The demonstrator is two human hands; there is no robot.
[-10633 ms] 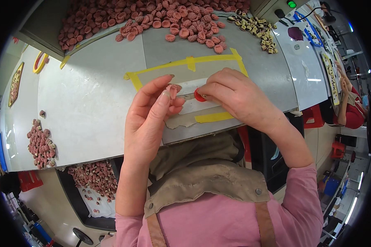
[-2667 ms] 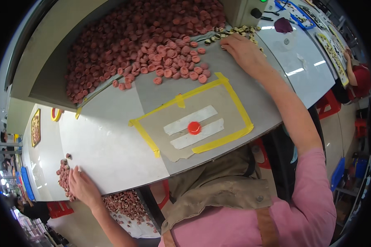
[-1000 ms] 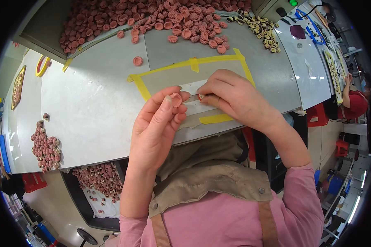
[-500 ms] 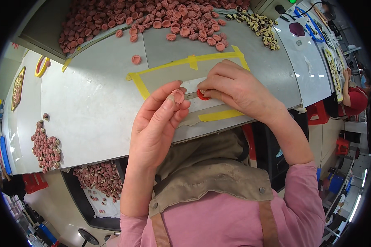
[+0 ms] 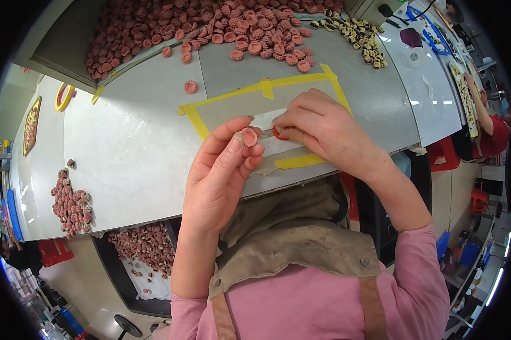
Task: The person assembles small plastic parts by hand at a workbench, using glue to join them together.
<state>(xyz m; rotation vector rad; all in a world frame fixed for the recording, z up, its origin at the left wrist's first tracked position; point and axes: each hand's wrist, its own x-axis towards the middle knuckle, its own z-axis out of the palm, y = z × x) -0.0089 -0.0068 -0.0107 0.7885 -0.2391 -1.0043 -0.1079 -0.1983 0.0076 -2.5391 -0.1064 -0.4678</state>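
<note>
Left hand (image 5: 214, 173), fingers clamped on your hollow pink piece (image 5: 249, 137)! Your right hand (image 5: 330, 131) partly covers the red disc (image 5: 277, 134); whether those fingers grip anything, I can't tell.

The surface (image 5: 125, 141) is grey and white. Many pink cups (image 5: 255, 49) lie along its far side, and one single cup (image 5: 191, 86) lies apart. Toward the right is a pile of cream-and-dark pieces (image 5: 363, 41). Yellow tape (image 5: 299, 162) borders a greyish sheet (image 5: 227, 109); at left rests a smaller pinkish pile (image 5: 70, 207).
</note>
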